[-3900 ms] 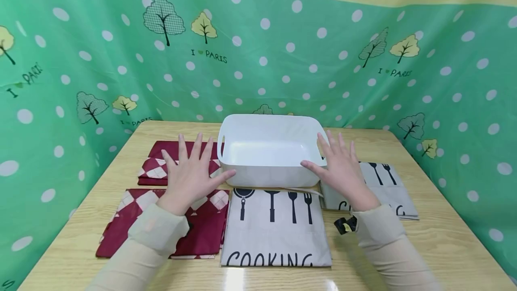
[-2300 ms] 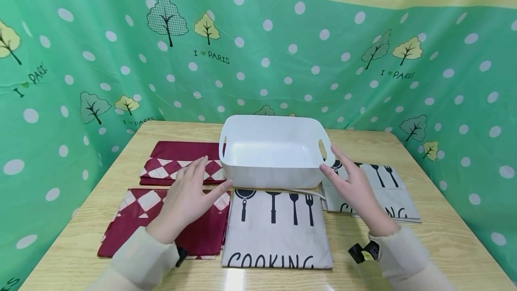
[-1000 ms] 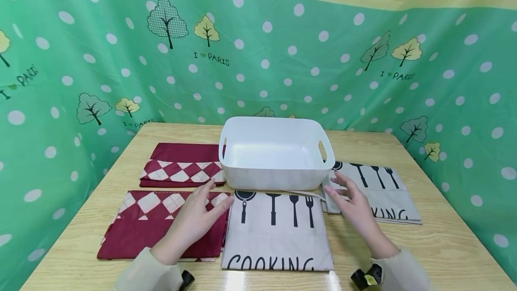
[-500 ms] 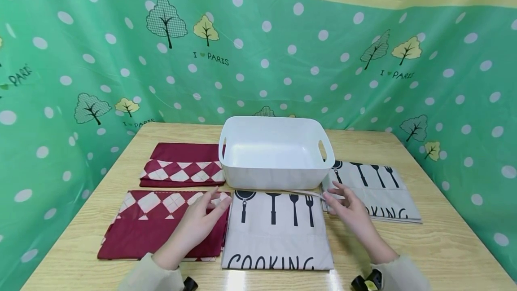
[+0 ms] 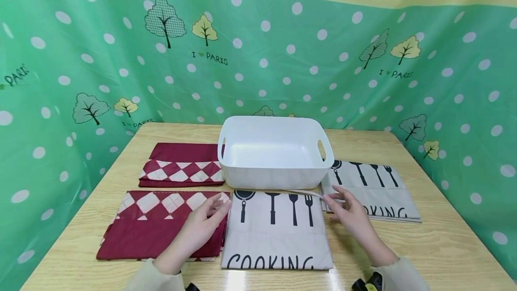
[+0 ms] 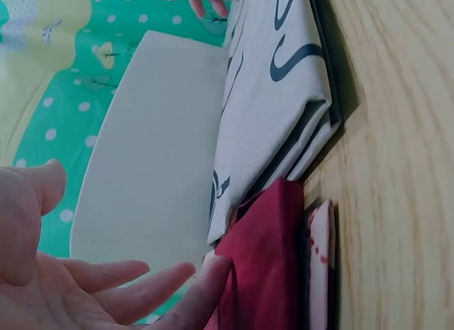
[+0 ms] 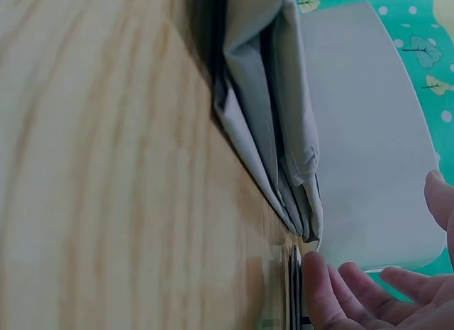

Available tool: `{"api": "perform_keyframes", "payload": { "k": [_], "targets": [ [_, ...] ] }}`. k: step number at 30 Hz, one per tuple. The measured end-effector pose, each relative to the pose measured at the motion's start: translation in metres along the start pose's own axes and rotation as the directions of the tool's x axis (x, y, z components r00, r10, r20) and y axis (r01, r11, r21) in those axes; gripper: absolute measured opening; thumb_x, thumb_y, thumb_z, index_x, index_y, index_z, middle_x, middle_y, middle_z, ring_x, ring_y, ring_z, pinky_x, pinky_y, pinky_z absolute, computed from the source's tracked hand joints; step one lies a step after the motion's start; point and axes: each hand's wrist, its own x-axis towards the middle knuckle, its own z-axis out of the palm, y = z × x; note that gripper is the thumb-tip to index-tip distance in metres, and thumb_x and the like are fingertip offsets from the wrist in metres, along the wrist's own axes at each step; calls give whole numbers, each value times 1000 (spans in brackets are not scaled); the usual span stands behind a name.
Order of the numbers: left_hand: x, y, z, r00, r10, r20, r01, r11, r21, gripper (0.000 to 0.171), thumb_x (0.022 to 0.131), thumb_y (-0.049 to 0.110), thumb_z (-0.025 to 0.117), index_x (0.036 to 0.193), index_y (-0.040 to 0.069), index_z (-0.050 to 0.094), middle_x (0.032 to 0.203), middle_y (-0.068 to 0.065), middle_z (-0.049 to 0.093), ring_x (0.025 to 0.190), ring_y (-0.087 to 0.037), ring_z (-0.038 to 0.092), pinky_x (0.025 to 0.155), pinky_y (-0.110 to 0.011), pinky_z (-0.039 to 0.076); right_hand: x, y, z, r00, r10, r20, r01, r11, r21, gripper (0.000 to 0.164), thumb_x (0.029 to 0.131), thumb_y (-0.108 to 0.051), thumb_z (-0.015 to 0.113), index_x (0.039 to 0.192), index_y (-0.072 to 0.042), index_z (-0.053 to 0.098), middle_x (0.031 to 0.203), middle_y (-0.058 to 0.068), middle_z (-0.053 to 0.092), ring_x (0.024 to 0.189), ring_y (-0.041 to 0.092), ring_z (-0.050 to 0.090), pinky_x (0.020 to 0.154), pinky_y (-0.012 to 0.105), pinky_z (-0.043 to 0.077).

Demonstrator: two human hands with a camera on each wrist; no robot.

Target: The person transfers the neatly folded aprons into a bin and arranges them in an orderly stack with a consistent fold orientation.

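Bright, even light from above; sharp head view, soft wrist views.

In the head view the white bin (image 5: 276, 152) is evenly lit and throws only a faint shadow at its base. A pale glare patch sits on the tabletop (image 5: 436, 246) at the near edge, in front of the bin. Behind the bin, the backdrop (image 5: 282, 57) bows outward toward the frame's corners. In the wrist views, the left hand (image 6: 92, 287) and right hand (image 7: 383, 294) blur up close, and dark shadow fills the cloth folds beside the bin.

grey COOKING cloth (image 5: 277, 230) | folded flat | table front-centre | touching white basin (image 5: 274, 152)
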Motion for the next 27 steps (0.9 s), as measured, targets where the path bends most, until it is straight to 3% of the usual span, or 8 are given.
{"api": "perform_keyframes", "payload": {
  "k": [6, 10, 18, 27],
  "targets": [
    [-1, -2, 3, 1000, 8, 5, -7, 990, -138, 59, 101, 34, 55, 144, -4, 45, 134, -25, 59, 118, -35, 61, 84, -39, 60, -1, 2, 1, 1000, 18, 3, -18, 1000, 7, 73, 97, -44, 60, 151, -3, 33, 138, 24, 49, 108, 28, 63, 79, 28, 60],
    [0, -5, 4, 1000, 25, 9, -23, 980, -198, 51, 103, 23, 53, 141, -9, 45, 134, -29, 57, 117, -36, 61, 83, -39, 60, 0, 5, 3, 1000, 20, 4, -20, 999, 25, 72, 96, -44, 62, 149, -1, 37, 134, 23, 50, 99, 23, 66, 77, 28, 60],
    [2, -8, 8, 999, 5, 43, 4, 979, -205, 41, 102, 6, 49, 139, -11, 47, 136, -30, 55, 121, -39, 59, 88, -40, 58, 1, 7, 7, 998, 66, 7, -66, 994, 86, 73, 95, -41, 65, 147, 1, 38, 134, 25, 50, 93, 19, 68, 74, 29, 61],
    [3, -7, 12, 997, 2, 71, 12, 979, -202, 40, 101, 1, 45, 139, -12, 48, 139, -28, 54, 126, -38, 56, 94, -42, 56, 4, 6, 12, 997, 73, 25, -76, 987, 142, 50, 92, -19, 70, 131, 6, 50, 115, 16, 54, 80, 16, 65, 70, 29, 61]
  ]
}}
